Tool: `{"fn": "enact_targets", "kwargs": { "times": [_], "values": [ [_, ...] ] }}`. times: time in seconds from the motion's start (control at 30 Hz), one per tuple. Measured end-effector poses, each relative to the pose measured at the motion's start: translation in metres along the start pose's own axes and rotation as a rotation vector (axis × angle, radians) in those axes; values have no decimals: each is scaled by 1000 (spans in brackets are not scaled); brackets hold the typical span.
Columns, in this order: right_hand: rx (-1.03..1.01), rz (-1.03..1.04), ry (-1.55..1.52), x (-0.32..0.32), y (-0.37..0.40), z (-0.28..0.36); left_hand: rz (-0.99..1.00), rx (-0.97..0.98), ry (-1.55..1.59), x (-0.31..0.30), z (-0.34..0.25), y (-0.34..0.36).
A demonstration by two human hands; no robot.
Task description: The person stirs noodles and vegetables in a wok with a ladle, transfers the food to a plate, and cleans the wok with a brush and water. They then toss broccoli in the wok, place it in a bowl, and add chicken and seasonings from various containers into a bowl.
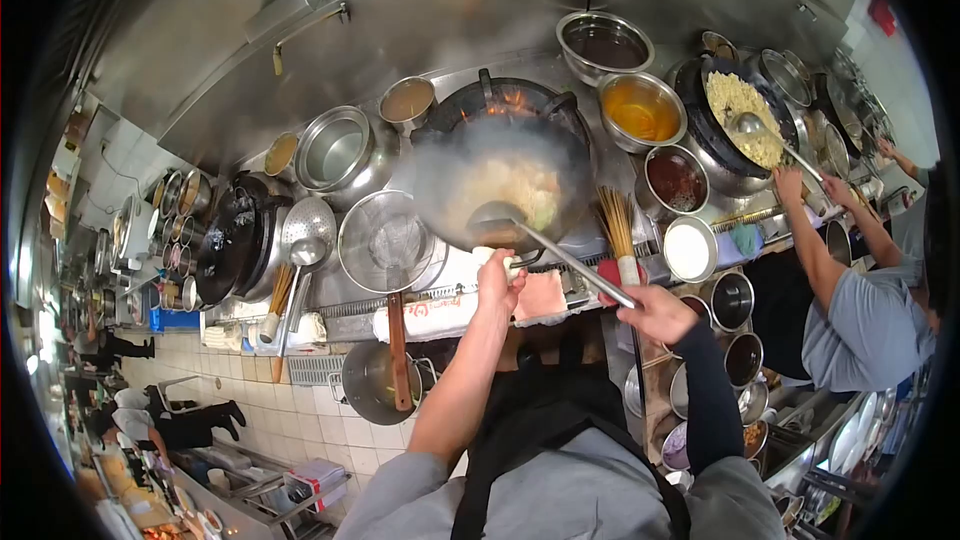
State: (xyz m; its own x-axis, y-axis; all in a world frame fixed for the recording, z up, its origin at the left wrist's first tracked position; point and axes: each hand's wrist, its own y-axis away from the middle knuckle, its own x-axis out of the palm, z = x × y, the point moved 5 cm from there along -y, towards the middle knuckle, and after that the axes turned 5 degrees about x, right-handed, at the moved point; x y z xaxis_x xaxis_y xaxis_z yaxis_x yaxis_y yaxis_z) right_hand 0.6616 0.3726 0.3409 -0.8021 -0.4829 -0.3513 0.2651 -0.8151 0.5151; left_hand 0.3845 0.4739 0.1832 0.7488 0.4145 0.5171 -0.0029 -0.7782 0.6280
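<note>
My left hand (499, 282) is closed around the near handle of a steaming wok (565, 205), with a pale folded cloth (492, 258) at the grip. Inside the wok lies pale food (515, 185), partly hidden by steam. My right hand (656, 316) grips the end of a long metal ladle (565, 258). The ladle's bowl dips into the near side of the wok, by the food. Flames (512, 100) show on the burner behind the wok.
A wire strainer (390, 240) with a wooden handle sits left of the wok. A bamboo brush (615, 210) stands to the right, near bowls of red sauce (677, 180) and orange liquid (640, 112). At the far right, a co-worker (860, 310) works a ladle in another wok (690, 90).
</note>
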Motion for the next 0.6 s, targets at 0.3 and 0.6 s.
{"fn": "enact_targets", "kwargs": {
  "times": [0.3, 0.6],
  "values": [
    [-165, -424, 79, 25, -20, 9, -36, -174, -245, -66, 90, 78],
    [-140, -164, 150, 9, -10, 4, 108, 27, 39, -11, 21, 4]
  ]
}}
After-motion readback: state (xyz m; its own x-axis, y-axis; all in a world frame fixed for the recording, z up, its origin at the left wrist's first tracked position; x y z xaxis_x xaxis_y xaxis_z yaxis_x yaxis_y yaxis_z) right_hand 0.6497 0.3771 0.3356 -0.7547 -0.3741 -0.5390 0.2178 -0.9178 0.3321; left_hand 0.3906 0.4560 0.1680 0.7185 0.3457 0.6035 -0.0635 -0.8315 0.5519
